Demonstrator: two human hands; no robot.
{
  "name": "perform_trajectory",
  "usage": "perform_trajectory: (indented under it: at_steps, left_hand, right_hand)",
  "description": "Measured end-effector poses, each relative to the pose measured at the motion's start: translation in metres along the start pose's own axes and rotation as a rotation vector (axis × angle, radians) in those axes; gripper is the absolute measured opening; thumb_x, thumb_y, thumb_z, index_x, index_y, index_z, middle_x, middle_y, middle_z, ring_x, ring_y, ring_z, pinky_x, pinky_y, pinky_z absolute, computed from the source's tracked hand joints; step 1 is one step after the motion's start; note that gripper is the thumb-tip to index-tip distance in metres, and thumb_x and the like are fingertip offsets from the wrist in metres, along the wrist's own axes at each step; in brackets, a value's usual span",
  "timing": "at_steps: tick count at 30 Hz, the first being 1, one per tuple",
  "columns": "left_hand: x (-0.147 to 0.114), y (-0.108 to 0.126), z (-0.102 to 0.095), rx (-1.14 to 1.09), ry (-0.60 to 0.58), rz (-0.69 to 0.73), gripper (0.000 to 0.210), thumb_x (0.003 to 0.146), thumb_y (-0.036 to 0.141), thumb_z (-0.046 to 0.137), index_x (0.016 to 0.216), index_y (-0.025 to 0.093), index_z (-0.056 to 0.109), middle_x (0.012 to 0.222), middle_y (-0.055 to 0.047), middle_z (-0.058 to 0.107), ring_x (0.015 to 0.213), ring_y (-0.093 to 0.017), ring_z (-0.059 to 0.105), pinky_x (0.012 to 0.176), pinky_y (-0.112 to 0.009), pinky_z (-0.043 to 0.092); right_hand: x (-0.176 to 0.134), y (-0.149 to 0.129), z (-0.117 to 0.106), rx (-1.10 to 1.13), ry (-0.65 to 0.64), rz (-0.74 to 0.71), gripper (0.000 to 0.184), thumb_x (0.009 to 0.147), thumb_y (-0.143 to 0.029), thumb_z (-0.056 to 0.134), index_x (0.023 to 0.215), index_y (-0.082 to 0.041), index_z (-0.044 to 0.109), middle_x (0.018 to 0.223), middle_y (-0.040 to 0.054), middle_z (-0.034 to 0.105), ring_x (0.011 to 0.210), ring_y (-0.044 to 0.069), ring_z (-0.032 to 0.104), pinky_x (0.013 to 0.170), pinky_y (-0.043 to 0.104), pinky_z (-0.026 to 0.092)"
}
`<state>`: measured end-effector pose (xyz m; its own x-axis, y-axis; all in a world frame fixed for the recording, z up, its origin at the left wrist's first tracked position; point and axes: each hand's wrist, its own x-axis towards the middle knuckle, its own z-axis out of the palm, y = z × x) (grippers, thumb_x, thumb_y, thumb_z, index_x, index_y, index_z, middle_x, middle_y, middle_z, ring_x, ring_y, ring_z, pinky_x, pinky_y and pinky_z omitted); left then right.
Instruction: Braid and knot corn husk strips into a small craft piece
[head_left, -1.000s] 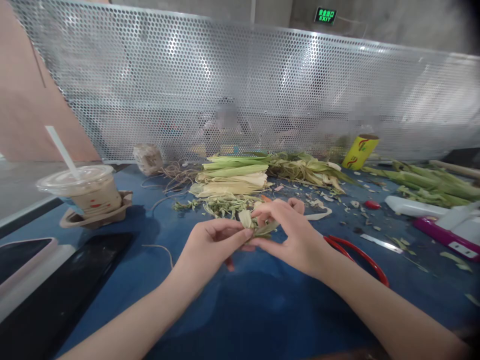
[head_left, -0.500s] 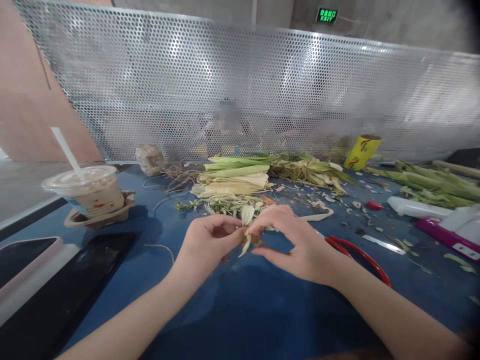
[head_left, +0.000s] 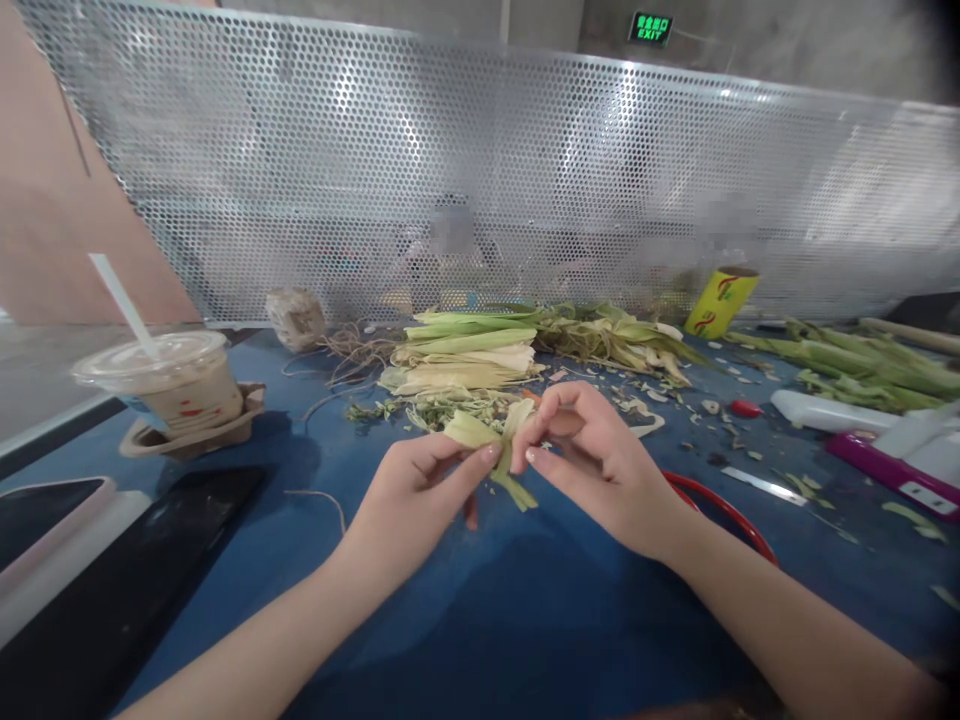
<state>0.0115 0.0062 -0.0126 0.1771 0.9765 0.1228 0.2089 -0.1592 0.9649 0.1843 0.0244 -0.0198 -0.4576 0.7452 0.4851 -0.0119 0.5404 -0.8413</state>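
Just in front of the heap on the table, my left hand (head_left: 424,485) pinches a pale green corn husk strip (head_left: 474,430) between thumb and fingers. The strip is folded or crossed on itself: one end fans up, and a narrow tail hangs below the fingertips. My right hand (head_left: 589,465) is close on the right side, its thumb and forefinger nearly together at the upright part of the husk. The fingers cover the exact point of contact there. Behind both hands lie small dried green sprigs (head_left: 457,410) and a stack of flattened corn husks (head_left: 465,350).
Red-handled scissors (head_left: 724,510) lie partly behind my right forearm. A metal blade (head_left: 765,486), husk scraps and a purple-and-white glue gun (head_left: 892,470) are at right. At left stand a drink cup (head_left: 187,385), a black tablet-like slab (head_left: 150,580) and a phone (head_left: 45,520). Twine (head_left: 356,350) lies behind.
The husk has turned and spread, with a wider fold now above my left fingers. My right hand has shifted slightly right, its thumb moving up towards the forefinger.
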Motion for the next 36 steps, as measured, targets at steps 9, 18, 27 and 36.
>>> perform_trajectory:
  at_steps: [9, 18, 27, 36]
  left_hand:
    - [-0.003, 0.0, 0.002, 0.091, -0.015, -0.048, 0.022, 0.076, 0.033, 0.053, 0.062, 0.016, 0.06, 0.042, 0.006, 0.044, 0.038, -0.007, 0.041, 0.042, -0.019, 0.034]
    - [-0.003, -0.003, -0.001, 0.094, -0.09, -0.11, 0.027, 0.079, 0.037, 0.049, 0.065, 0.016, 0.06, 0.045, 0.004, 0.049, 0.042, -0.009, 0.044, 0.048, -0.022, 0.035]
    - [-0.006, -0.003, -0.001, 0.1, -0.118, -0.143, 0.029, 0.08, 0.04, 0.049, 0.063, 0.016, 0.056, 0.047, 0.003, 0.05, 0.045, -0.009, 0.044, 0.05, -0.023, 0.035]
    - [-0.002, -0.002, 0.002, -0.075, -0.071, -0.104, 0.024, 0.079, 0.035, 0.05, 0.066, 0.016, 0.057, 0.062, 0.003, 0.051, 0.046, -0.008, 0.047, 0.046, -0.022, 0.039]
  right_hand:
    - [0.007, 0.004, -0.007, -0.286, 0.118, -0.105, 0.007, 0.078, -0.017, 0.058, 0.079, -0.022, 0.062, 0.083, 0.0021, 0.059, 0.081, 0.015, 0.056, 0.07, 0.028, 0.045]
    - [0.006, -0.003, -0.008, -0.352, -0.07, -0.411, 0.02, 0.08, -0.006, 0.054, 0.09, -0.019, 0.066, 0.083, 0.0045, 0.065, 0.08, 0.014, 0.058, 0.074, 0.029, 0.047]
    - [0.002, 0.001, -0.003, -0.653, 0.123, -0.571, 0.018, 0.077, -0.005, 0.057, 0.087, -0.018, 0.065, 0.076, 0.0038, 0.066, 0.07, 0.013, 0.056, 0.066, 0.029, 0.047]
    - [0.0, -0.006, -0.012, -0.941, -0.051, -0.616, 0.018, 0.081, -0.007, 0.052, 0.092, -0.016, 0.064, 0.09, 0.0043, 0.067, 0.084, 0.017, 0.053, 0.078, 0.033, 0.044]
